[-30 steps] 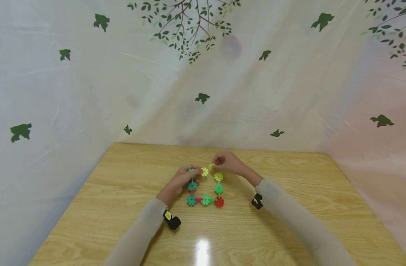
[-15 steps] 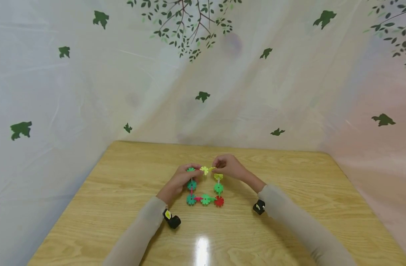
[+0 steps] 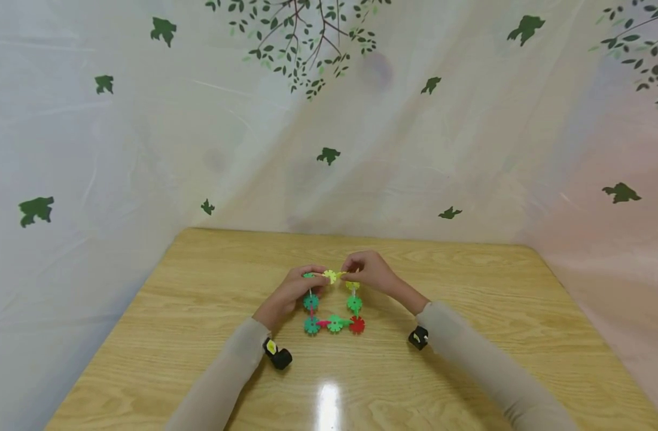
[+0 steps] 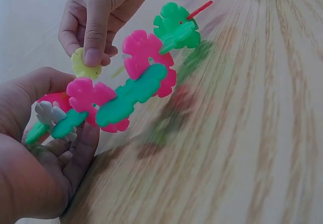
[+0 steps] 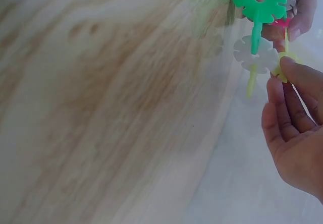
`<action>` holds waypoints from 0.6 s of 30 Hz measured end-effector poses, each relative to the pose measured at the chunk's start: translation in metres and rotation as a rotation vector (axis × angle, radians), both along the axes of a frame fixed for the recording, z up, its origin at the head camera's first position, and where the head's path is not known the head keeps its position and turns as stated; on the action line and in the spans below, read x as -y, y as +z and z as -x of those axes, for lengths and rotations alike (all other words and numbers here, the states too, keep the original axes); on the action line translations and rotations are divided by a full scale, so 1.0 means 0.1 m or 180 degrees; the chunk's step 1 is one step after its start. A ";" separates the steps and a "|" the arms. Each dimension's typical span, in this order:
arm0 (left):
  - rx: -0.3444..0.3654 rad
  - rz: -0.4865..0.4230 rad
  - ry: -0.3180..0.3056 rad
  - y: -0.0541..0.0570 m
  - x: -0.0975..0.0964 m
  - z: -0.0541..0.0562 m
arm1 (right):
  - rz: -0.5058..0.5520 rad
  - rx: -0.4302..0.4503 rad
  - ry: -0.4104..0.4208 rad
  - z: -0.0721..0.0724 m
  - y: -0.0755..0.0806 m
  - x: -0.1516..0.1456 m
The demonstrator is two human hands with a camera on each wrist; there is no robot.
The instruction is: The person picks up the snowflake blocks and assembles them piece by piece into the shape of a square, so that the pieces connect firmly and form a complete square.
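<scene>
Interlocking snowflake discs form a squarish loop in the head view, with a red disc (image 3: 357, 325) at its near right corner and a teal disc (image 3: 311, 325) at its near left. My left hand (image 3: 292, 293) grips the far left corner, around green, white and pink discs. At the far right, my right hand (image 3: 373, 274) pinches a yellow disc (image 5: 290, 58) between thumb and fingers. This disc meets another yellow disc (image 3: 329, 276) beside the left thumb; how deeply they interlock cannot be told. In the left wrist view the near side, with a pink disc (image 4: 139, 52), hangs above the table.
The wooden table (image 3: 200, 359) extends around both forearms. Behind its far edge hangs a pale cloth (image 3: 253, 179) printed with leaves and birds. Each wrist carries a small black camera, such as the left camera (image 3: 277, 354).
My right hand has come slightly down toward me, bringing its yellow disc level with the one by the left thumb. The loop's near side has shifted slightly right. The left hand has barely moved.
</scene>
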State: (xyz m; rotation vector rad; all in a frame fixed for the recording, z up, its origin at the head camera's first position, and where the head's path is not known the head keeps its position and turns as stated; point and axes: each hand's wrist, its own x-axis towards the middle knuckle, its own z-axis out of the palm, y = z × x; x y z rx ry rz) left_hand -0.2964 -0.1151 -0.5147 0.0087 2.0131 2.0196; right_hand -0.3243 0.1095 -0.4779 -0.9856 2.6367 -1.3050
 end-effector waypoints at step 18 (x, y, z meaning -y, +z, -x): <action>0.0038 -0.0009 -0.0035 0.00 0.02 -0.01 | 0.0222 0.0197 0.0252 -0.01 -0.01 0.02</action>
